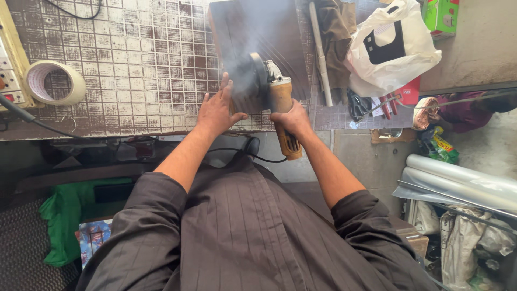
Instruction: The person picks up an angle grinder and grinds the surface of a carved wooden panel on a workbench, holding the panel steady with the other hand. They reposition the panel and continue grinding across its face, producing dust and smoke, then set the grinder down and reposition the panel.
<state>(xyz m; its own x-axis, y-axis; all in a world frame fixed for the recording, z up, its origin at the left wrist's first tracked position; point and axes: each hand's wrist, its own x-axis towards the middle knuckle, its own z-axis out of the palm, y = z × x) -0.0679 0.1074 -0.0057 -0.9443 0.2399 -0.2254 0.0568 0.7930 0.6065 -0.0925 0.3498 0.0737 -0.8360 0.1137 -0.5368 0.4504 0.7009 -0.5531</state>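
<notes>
A tape roll [55, 82] lies far left on the tiled bench [134, 59]. The left hand [216, 109] presses spread fingers on the dark board [258, 37]. The right hand [292, 119] is wrapped around the angle grinder [272, 94], which rests on the board's near end amid dust.

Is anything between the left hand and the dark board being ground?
Nothing visible. The left hand lies flat against the near end of the dark board, beside the angle grinder that the right hand grips. Only dust haze drifts above.
</notes>
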